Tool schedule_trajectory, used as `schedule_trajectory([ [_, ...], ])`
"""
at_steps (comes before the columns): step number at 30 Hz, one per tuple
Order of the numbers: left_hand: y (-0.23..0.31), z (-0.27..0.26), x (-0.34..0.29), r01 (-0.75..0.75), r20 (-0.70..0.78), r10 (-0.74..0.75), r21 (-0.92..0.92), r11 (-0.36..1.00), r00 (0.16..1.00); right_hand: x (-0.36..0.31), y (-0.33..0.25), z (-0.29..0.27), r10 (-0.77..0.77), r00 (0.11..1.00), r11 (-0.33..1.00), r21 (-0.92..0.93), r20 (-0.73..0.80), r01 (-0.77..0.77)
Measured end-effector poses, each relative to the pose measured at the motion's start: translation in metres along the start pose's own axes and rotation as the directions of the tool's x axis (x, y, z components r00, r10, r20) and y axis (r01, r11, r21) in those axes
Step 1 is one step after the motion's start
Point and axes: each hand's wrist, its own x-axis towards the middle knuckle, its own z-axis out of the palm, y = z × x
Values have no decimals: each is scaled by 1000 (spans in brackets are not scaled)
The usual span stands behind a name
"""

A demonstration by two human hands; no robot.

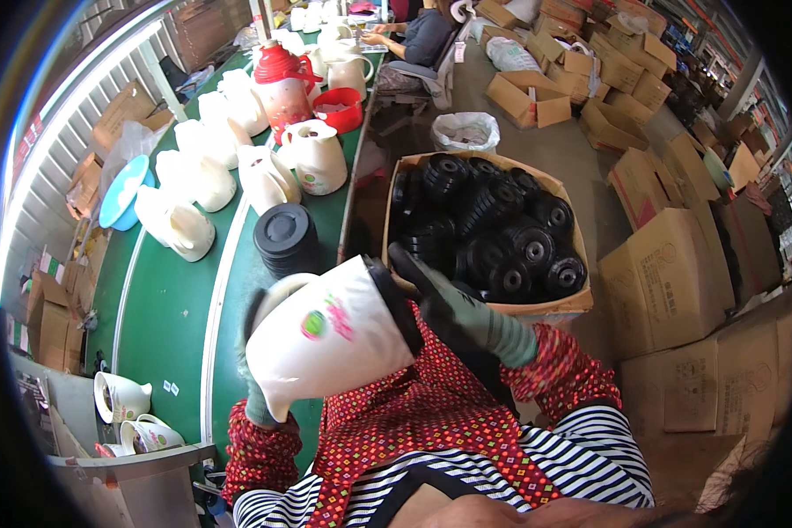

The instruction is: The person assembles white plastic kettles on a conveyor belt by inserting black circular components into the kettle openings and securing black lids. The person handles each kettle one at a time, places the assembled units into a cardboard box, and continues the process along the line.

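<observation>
A white jug [330,339] with a pink and green print lies tilted on its side in front of me, its spout pointing down toward my left forearm. My left hand [243,348], in a grey-green glove with dark fingertips, holds it on the handle side; the jug hides most of that hand. At the jug's other end is a round black base [394,304]. My right hand [453,308], in the same kind of glove, is closed over this base, partly blurred. Just beyond the jug, a stack of black round bases [287,238] stands on the green conveyor belt [172,308].
A cardboard box [537,308] full of black bases [493,229] stands right of the belt. White jugs [194,176], a red flask [282,88] and a red basin [338,110] stand farther up. Cartons [669,273] line the right. Another person [422,40] sits at the far end.
</observation>
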Motion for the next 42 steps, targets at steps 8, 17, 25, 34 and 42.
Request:
schedule_trajectory([
  [8, -8, 7, 2, -87, 68, 66, 396, 914, 996, -10, 17, 52, 68, 983, 598, 796, -168, 95],
  [17, -15, 8, -1, -53, -305, 34, -53, 997, 952, 3, 16, 26, 144, 989, 637, 768, -28, -71],
  [25, -60, -4, -24, -36, -425, 27, -12, 999, 905, -6, 19, 48, 248, 942, 822, 563, -226, -81],
  [34, -76, -5, -41, -4, -447, -19, -51, 999, 894, -33, 52, 69, -115, 966, 988, -126, -231, 87],
  [42, -72, -12, -52, 104, -385, -148, -132, 986, 911, -31, 54, 63, 341, 940, 804, 509, 28, -307],
])
